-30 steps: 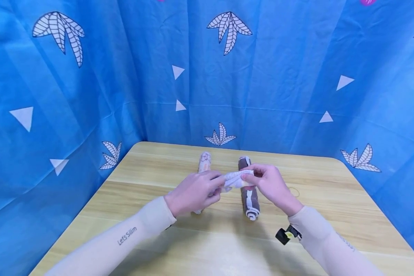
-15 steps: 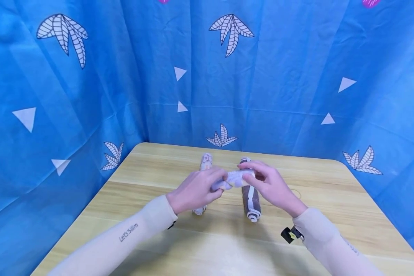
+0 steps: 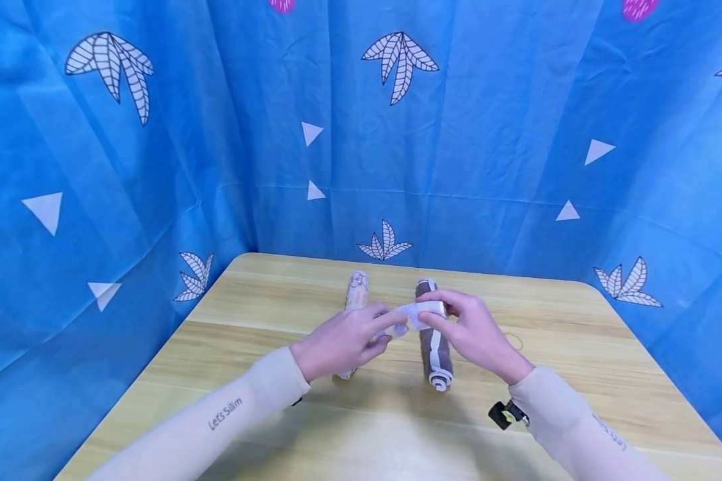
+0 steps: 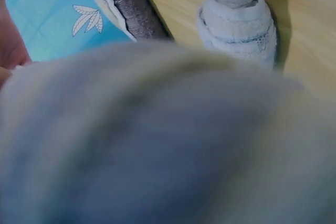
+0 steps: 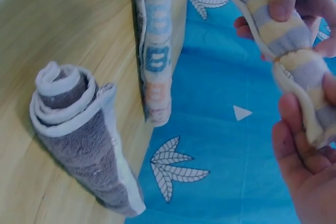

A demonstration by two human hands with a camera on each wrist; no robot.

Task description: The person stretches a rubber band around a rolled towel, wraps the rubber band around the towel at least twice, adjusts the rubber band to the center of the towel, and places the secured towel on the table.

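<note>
Between both hands, above the table, is a rolled towel [image 5: 294, 30] with pale yellow and blue-grey stripes. A thin orange band [image 5: 294, 52] circles it and draws it in. My left hand [image 3: 347, 339] grips one end, with the thumb pressed on the stripes in the right wrist view. My right hand [image 3: 470, 329] pinches the other end between thumb and fingers. Striped cloth, blurred and very near, covers most of the left wrist view. Beneath the hands lie a brown rolled towel [image 3: 436, 361] with white edging and a pale printed rolled towel [image 5: 157, 56], partly hidden in the head view.
The wooden table [image 3: 265, 300] bears both rolled towels, lying side by side. A thin yellow ring [image 3: 520, 341], like a rubber band, lies right of the right hand. A blue patterned curtain [image 3: 487, 133] stands behind and at both sides.
The striped towel has turned between the hands, and the left fingers have shifted along it, with the index finger now reaching out straighter. Both hands stay near the same spot. The table towels have not moved.
</note>
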